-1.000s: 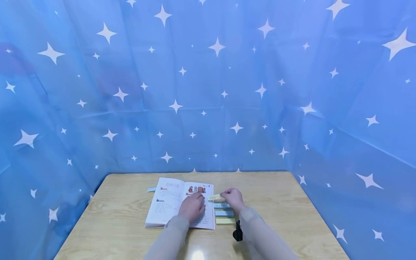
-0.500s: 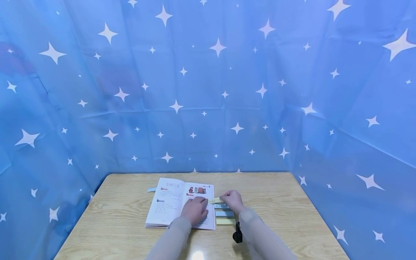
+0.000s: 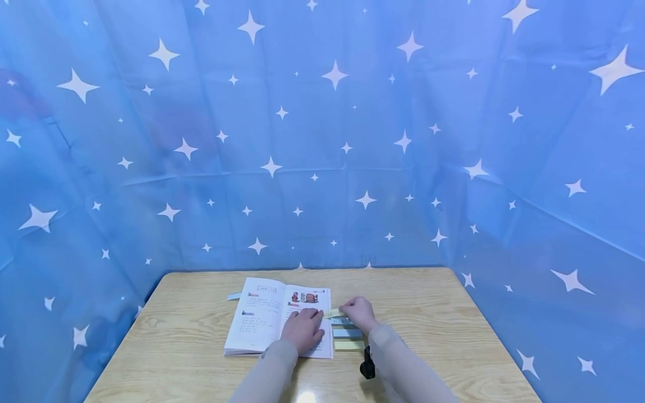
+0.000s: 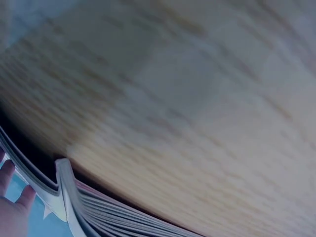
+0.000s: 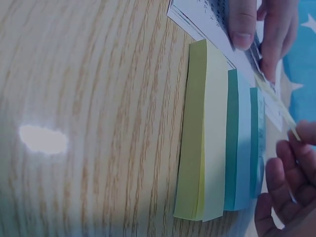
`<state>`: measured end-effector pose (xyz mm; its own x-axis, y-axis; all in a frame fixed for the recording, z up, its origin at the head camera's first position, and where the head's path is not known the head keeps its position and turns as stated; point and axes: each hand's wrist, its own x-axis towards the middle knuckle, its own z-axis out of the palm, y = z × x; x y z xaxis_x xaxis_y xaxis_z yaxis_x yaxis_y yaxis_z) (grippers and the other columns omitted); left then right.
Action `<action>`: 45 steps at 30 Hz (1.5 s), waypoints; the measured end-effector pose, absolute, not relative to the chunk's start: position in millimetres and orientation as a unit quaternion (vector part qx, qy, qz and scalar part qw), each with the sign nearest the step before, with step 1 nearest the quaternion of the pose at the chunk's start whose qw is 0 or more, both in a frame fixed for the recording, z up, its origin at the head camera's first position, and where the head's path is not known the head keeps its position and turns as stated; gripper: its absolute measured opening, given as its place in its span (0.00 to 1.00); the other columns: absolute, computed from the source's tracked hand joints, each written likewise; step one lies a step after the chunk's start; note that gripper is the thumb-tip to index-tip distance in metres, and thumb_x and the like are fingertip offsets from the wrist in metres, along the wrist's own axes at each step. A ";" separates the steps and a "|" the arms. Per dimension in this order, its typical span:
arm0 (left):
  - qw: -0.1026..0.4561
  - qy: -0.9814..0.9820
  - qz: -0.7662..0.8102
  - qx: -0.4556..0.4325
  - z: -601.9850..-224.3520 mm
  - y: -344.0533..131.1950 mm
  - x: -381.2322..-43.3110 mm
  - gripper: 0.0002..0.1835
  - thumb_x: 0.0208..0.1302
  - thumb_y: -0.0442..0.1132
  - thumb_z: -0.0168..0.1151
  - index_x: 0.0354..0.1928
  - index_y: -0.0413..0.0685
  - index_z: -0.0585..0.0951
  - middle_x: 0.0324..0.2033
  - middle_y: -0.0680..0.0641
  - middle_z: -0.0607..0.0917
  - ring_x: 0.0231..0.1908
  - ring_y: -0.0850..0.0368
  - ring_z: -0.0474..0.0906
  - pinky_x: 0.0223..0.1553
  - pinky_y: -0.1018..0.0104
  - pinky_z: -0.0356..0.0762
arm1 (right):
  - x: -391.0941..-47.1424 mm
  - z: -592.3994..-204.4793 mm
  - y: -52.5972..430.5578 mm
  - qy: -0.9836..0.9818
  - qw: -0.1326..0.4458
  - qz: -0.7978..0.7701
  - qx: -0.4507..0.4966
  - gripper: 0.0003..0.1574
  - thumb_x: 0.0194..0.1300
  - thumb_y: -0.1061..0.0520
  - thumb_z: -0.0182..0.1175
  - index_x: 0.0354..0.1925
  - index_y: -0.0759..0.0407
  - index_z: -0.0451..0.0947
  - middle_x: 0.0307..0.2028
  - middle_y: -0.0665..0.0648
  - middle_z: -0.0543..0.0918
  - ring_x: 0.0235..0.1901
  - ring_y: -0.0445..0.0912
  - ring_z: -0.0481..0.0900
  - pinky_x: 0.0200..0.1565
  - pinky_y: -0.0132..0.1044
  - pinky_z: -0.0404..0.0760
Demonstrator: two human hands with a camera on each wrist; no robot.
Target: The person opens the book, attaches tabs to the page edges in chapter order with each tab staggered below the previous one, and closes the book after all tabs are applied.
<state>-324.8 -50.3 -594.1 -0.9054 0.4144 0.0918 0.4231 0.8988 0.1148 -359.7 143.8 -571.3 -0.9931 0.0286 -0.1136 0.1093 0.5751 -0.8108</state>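
Note:
An open book with printed pages lies on the wooden table. My left hand rests flat on its right page, fingertips beside the page's outer edge. Between thumb and fingers, my right hand pinches the end of a narrow yellow sticky note. The strip's other end overlaps the page edge, right at the left fingertips. In the right wrist view, my right hand's fingers are curled behind the thin strip, seen nearly edge-on. The left wrist view catches the book's page block from below and fingertips over it.
Just right of the book lie a yellow sticky-note pad and two blue ones, side by side. A blue strip sticks out beyond the book's left edge. A black device hangs at my right wrist. A starry blue curtain surrounds the table.
My left hand has slid slightly right and towards me, its fingertips now at the strip's end. My right hand has lowered a little with the yellow sticky note, which now lies against the page edge.

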 end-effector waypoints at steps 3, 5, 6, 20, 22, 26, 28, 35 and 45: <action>0.034 -0.975 -0.061 -0.213 -593.7 -50.2 -323.0 0.29 0.68 0.58 0.53 0.67 0.54 0.72 0.62 0.49 0.75 0.63 0.52 0.68 0.63 0.46 0.65 | -359.7 -571.2 142.9 0.887 0.044 -0.458 0.038 0.08 0.59 0.56 0.65 0.31 0.62 0.82 0.27 0.53 0.80 0.27 0.45 0.75 0.28 0.36 0.75; 0.034 -0.975 -0.057 -0.212 -593.4 -50.3 -322.2 0.29 0.68 0.58 0.53 0.67 0.54 0.72 0.62 0.49 0.74 0.64 0.52 0.68 0.63 0.45 0.65 | -359.4 -570.8 141.9 0.888 0.043 -0.457 0.038 0.08 0.59 0.56 0.65 0.30 0.62 0.82 0.27 0.54 0.80 0.27 0.45 0.74 0.28 0.36 0.75; 0.034 -0.975 -0.055 -0.212 -593.8 -50.5 -322.0 0.29 0.69 0.58 0.52 0.67 0.55 0.72 0.63 0.50 0.74 0.64 0.52 0.67 0.63 0.45 0.65 | -359.1 -570.5 141.5 0.888 0.043 -0.457 0.037 0.08 0.59 0.57 0.65 0.30 0.61 0.82 0.27 0.54 0.80 0.26 0.45 0.74 0.28 0.36 0.75; 0.031 -0.977 -0.080 -0.193 -590.7 -50.0 -316.0 0.27 0.70 0.56 0.51 0.67 0.53 0.73 0.64 0.49 0.73 0.65 0.50 0.66 0.64 0.43 0.63 | -360.7 -571.3 140.0 0.895 0.039 -0.444 0.031 0.08 0.59 0.55 0.65 0.30 0.61 0.82 0.25 0.53 0.80 0.25 0.45 0.74 0.27 0.36 0.74; 0.030 -0.977 -0.087 -0.191 -590.0 -48.3 -315.3 0.27 0.70 0.56 0.51 0.66 0.52 0.73 0.63 0.48 0.73 0.64 0.49 0.66 0.64 0.42 0.62 | -360.8 -570.9 140.6 0.896 0.040 -0.442 0.031 0.08 0.60 0.55 0.65 0.30 0.60 0.83 0.25 0.53 0.80 0.25 0.45 0.74 0.27 0.36 0.75; 0.027 -0.978 -0.089 -0.188 -592.1 -44.9 -314.9 0.28 0.70 0.56 0.52 0.66 0.51 0.73 0.63 0.48 0.74 0.64 0.48 0.67 0.64 0.41 0.62 | -358.4 -568.7 142.0 0.896 0.039 -0.442 0.021 0.08 0.59 0.56 0.65 0.29 0.61 0.82 0.25 0.53 0.80 0.25 0.45 0.74 0.27 0.36 0.74; 0.022 -0.979 -0.089 -0.183 -594.0 -43.7 -315.1 0.28 0.70 0.56 0.52 0.66 0.52 0.73 0.63 0.48 0.73 0.64 0.48 0.66 0.64 0.41 0.62 | -357.1 -568.3 142.8 0.897 0.039 -0.440 0.019 0.08 0.59 0.56 0.65 0.29 0.61 0.82 0.25 0.53 0.80 0.25 0.45 0.74 0.27 0.36 0.74; 0.018 -0.981 -0.087 -0.174 -599.2 -39.5 -318.3 0.28 0.70 0.57 0.51 0.66 0.53 0.73 0.64 0.49 0.73 0.65 0.49 0.66 0.64 0.40 0.61 | -357.9 -572.2 146.8 0.904 0.032 -0.426 0.013 0.08 0.59 0.56 0.65 0.27 0.60 0.81 0.24 0.52 0.78 0.24 0.45 0.72 0.27 0.36 0.73; 0.015 -0.984 -0.070 -0.164 -593.9 -37.8 -315.0 0.27 0.71 0.55 0.50 0.67 0.53 0.72 0.65 0.50 0.72 0.66 0.49 0.65 0.65 0.41 0.60 | -356.4 -574.5 151.5 0.902 0.024 -0.432 0.008 0.11 0.61 0.56 0.64 0.25 0.61 0.81 0.19 0.52 0.76 0.20 0.44 0.69 0.24 0.35 0.70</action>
